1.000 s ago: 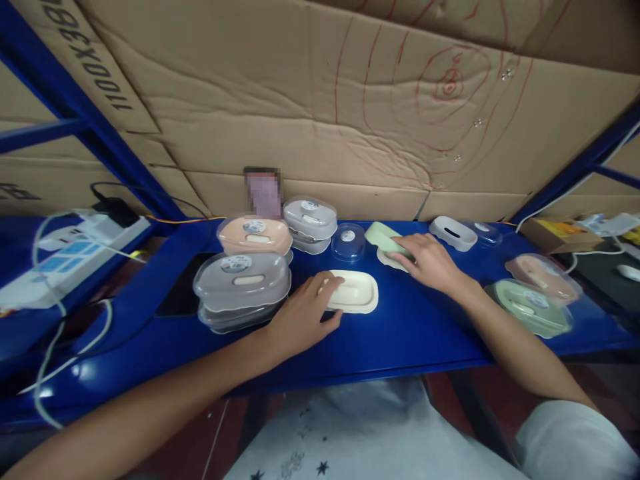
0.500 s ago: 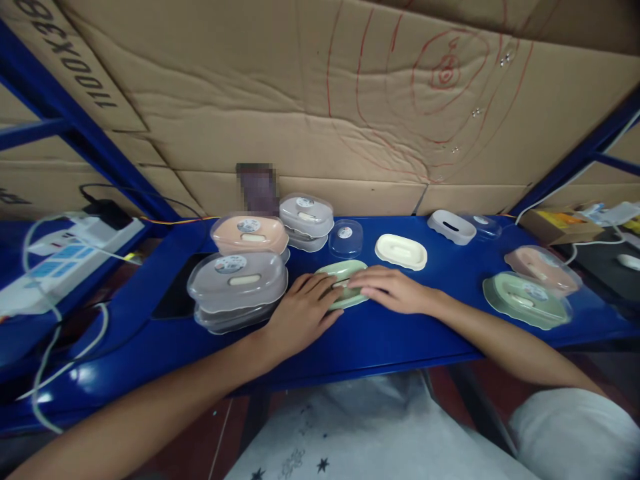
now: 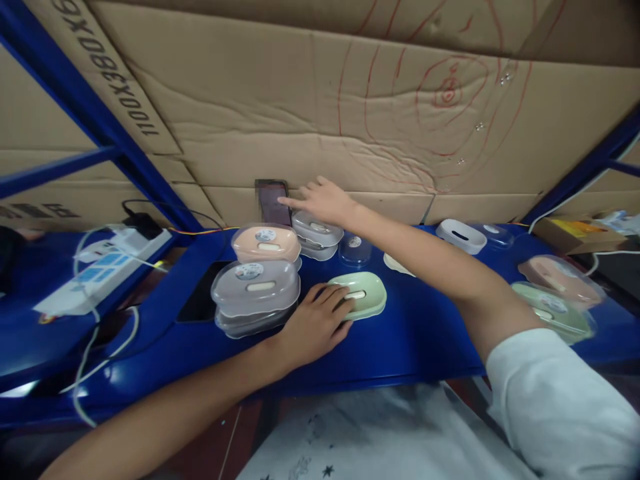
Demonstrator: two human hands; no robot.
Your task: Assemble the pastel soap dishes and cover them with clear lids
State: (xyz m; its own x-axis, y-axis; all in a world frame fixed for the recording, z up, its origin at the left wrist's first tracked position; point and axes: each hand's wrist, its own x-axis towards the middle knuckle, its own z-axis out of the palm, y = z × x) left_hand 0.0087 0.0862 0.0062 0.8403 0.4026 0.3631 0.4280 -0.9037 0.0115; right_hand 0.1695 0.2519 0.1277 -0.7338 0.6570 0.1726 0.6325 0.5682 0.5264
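A light green soap dish (image 3: 373, 303) with a white insert in its middle slot sits on the blue tabletop. Over its left end lie the curled fingers of my left hand (image 3: 315, 321), the thumb at its near edge. My right hand (image 3: 325, 200) reaches across to the back, index finger stretched out over the screen of a phone (image 3: 275, 212) leaning on the cardboard; whether the tip touches cannot be told. That hand holds nothing. Below it stand stacked grey soap boxes (image 3: 316, 233) with clear lids. A cream dish (image 3: 397, 263) is partly hidden by my right forearm.
At left are a pink box (image 3: 265, 243) and a grey lidded box (image 3: 255, 290). A loose clear lid (image 3: 355, 250) lies behind the green dish. Further right are a grey slotted piece (image 3: 461, 236) and pink and green boxes (image 3: 563, 280). A power strip (image 3: 105, 277) with cables is far left.
My right hand has left the green dish and moved up and left to the phone. My left hand stays on the dish. The view has shifted slightly.
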